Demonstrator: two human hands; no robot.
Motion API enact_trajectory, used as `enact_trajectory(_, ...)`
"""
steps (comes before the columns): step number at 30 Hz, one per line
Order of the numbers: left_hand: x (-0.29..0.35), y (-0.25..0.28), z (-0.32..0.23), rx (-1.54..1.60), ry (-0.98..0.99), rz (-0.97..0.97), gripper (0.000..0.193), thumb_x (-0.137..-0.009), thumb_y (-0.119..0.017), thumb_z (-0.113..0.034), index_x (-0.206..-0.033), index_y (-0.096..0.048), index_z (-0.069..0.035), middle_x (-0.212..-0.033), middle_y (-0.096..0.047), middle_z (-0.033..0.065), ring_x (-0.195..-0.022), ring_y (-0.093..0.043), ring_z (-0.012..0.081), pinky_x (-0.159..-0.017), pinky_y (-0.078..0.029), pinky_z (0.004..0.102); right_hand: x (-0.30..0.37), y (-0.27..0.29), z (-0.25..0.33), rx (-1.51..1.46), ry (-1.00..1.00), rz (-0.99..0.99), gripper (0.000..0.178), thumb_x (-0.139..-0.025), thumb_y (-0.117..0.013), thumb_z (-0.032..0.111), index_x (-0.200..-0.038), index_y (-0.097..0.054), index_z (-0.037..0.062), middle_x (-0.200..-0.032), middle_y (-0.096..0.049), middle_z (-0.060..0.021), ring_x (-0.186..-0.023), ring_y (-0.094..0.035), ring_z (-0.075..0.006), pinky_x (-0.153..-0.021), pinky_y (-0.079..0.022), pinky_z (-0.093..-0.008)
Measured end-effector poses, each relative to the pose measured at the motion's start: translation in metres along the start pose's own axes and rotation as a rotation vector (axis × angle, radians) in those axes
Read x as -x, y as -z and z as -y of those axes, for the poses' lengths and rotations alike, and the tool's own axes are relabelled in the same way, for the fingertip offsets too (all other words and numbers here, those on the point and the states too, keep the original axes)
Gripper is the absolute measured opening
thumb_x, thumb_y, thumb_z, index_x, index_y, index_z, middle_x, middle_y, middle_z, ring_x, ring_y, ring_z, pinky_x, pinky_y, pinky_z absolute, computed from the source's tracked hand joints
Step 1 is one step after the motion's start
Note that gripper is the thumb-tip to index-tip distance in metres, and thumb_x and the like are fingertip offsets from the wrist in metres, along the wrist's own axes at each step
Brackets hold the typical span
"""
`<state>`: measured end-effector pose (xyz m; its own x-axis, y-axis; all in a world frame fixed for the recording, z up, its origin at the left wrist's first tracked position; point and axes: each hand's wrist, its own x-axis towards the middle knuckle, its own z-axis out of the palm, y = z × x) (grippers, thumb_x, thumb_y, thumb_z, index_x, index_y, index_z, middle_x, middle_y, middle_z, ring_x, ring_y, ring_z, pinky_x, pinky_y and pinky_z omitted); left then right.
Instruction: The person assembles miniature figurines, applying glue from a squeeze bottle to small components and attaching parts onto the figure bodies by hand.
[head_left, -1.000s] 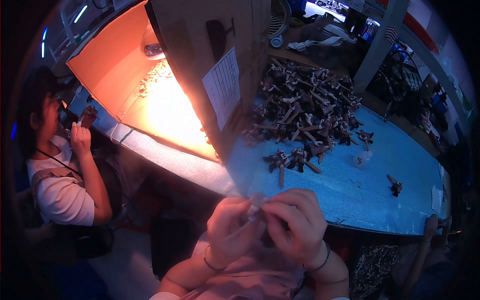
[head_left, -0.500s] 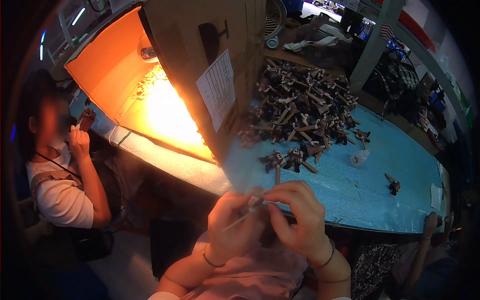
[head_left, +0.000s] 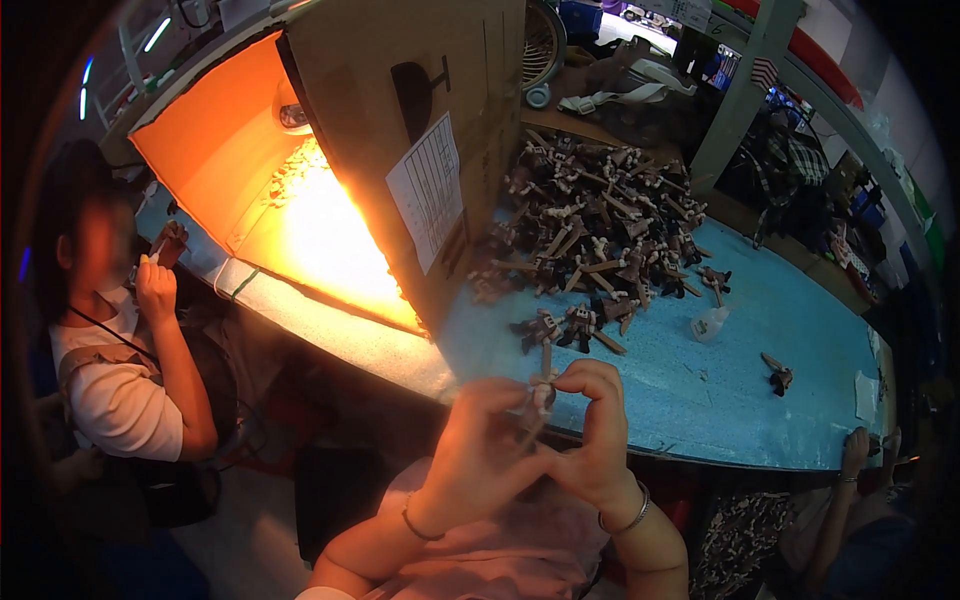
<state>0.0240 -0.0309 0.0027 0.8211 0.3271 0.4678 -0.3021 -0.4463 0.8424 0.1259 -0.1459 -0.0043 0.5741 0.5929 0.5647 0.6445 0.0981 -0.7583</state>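
Note:
Between the fingertips of both my hands, just in front of the blue table's near edge, is a small figurine (head_left: 542,397) in pale and brown tones. A thin stick seems to run down from it toward my palms. My left hand (head_left: 473,440) pinches it from the left. My right hand (head_left: 600,440) pinches it from the right, thumb and forefinger bent around it. Fine details of the figurine are blurred. Beyond my hands, several similar figurines (head_left: 580,325) on flat wooden sticks lie at the front of a large heap (head_left: 600,215).
A tall cardboard box (head_left: 440,90) stands left of the heap, beside a brightly lit orange enclosure (head_left: 215,140). A translucent bottle (head_left: 709,323) and one lone figurine (head_left: 779,377) lie on the blue table (head_left: 690,400). A co-worker (head_left: 130,400) sits left; another person's hand (head_left: 856,450) touches the right edge.
The figurine has been turned more upright and moved slightly right. My hands have come closer together, and my right fingers have shifted up around it. The view has shifted slightly.

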Motion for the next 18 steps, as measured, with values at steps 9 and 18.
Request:
enact_trajectory(9, -0.012, 0.009, -0.012, -0.133, -0.223, 0.009, 0.071, -0.056, -0.079, -0.036, -0.113, -0.053, -0.003, -0.097, -0.056, 0.0086, -0.087, -0.053, 0.0240, -0.080, -0.036, 0.0354, 0.007, 0.001, -0.001, -0.554, -0.020, 0.067, 0.064, -0.057, -0.082, 0.014, -0.108, -0.044, 0.0032, -0.105, -0.043, -0.0100, -0.098, -0.044, -0.0208, -0.088, -0.035, -0.0305)
enact_trajectory(18, -0.012, 0.017, -0.012, -0.315, -0.257, 0.048, 0.074, -0.057, -0.077, -0.043, -0.114, -0.053, -0.003, -0.089, -0.058, 0.0058, -0.084, -0.054, 0.0215, -0.079, -0.035, 0.0348, 0.008, 0.007, 0.006, -0.357, -0.047, 0.126, 0.066, -0.061, -0.080, 0.022, -0.113, -0.045, 0.0013, -0.105, -0.045, -0.0098, -0.100, -0.045, -0.0221, -0.087, -0.037, -0.0313)
